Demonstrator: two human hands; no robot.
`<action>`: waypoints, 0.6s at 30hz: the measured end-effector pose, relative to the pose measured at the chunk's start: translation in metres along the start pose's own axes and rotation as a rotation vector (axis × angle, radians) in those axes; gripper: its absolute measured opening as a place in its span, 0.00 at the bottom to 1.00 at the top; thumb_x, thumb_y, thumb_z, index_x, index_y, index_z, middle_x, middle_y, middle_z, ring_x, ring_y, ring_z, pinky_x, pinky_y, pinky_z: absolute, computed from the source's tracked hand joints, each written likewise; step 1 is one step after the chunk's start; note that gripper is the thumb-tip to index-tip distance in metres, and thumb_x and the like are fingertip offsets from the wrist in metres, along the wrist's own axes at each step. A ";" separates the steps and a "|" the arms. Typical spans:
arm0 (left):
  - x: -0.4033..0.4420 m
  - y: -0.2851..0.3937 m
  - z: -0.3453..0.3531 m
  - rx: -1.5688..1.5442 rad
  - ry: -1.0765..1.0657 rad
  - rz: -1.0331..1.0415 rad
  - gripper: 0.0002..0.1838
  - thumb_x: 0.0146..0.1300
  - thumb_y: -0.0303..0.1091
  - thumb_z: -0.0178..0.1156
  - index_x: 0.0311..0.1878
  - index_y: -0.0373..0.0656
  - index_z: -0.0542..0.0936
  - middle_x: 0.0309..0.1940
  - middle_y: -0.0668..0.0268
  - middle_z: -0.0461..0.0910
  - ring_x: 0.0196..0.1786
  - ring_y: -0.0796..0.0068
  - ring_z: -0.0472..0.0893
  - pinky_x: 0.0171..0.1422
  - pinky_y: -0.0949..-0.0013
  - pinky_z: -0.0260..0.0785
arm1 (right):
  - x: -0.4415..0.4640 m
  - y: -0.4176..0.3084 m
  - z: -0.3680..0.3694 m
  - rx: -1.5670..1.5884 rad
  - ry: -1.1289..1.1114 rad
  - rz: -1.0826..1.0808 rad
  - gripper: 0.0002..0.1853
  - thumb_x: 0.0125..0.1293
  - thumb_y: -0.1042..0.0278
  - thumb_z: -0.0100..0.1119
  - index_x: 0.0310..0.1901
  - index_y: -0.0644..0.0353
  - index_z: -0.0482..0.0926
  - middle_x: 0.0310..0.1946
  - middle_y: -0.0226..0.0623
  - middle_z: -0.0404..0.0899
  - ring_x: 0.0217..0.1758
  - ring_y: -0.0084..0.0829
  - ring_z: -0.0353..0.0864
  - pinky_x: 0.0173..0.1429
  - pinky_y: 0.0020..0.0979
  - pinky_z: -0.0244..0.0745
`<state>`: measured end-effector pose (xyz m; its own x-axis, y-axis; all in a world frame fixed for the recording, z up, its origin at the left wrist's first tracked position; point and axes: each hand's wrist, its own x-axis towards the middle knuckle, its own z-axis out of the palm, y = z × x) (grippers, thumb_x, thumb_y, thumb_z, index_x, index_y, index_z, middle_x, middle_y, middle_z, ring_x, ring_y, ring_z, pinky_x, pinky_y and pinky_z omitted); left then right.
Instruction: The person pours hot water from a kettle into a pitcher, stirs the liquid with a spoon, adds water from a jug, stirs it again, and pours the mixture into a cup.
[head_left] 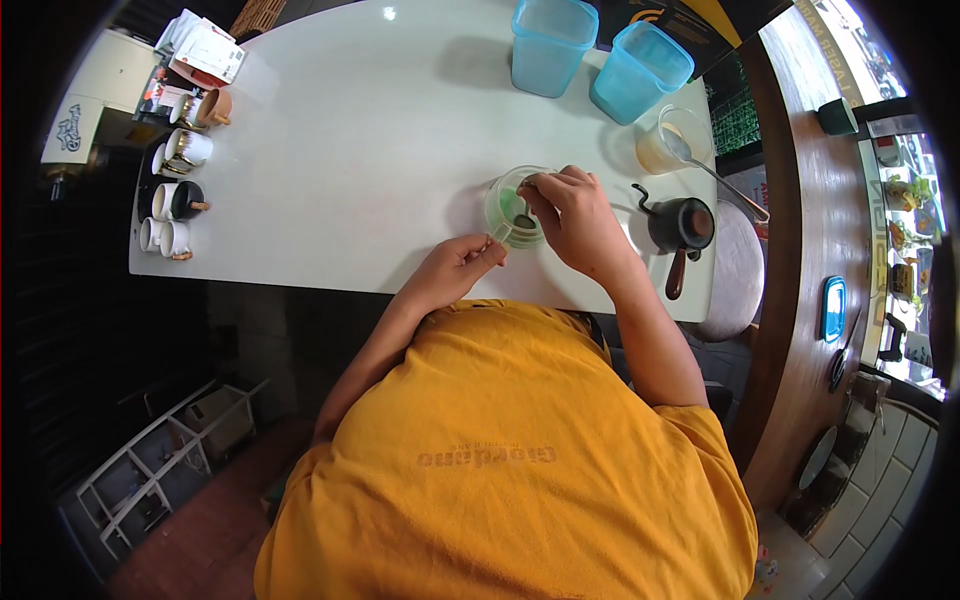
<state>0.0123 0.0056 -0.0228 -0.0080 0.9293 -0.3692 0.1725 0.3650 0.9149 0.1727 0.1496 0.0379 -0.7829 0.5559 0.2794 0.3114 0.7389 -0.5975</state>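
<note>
A clear glass cup [491, 208] with green contents stands near the front edge of the white table [350, 150]. My left hand [452, 272] pinches the cup's handle on its near side. Over the cup's rim, my right hand [582, 222] is closed on a small spoon [523, 221], whose bowl dips into the green contents. The fingers hide the upper part of the spoon.
Right of the cup are a dark gooseneck kettle [682, 222] and a clear tub [657, 152] with a long metal spoon [678, 148]. Two blue containers [550, 55] [642, 75] stand at the back. Several mugs [187, 148] line the left edge.
</note>
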 end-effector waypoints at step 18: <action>0.000 -0.001 0.002 0.006 0.017 -0.001 0.17 0.72 0.46 0.52 0.40 0.40 0.80 0.36 0.72 0.80 0.40 0.83 0.75 0.48 0.75 0.68 | -0.002 -0.001 -0.001 0.016 0.004 -0.048 0.04 0.63 0.71 0.58 0.38 0.56 0.79 0.30 0.31 0.82 0.38 0.37 0.73 0.47 0.37 0.65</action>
<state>0.0144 0.0053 -0.0246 -0.0245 0.9299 -0.3669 0.1783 0.3652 0.9137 0.1749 0.1479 0.0386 -0.7946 0.5212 0.3113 0.2646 0.7589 -0.5951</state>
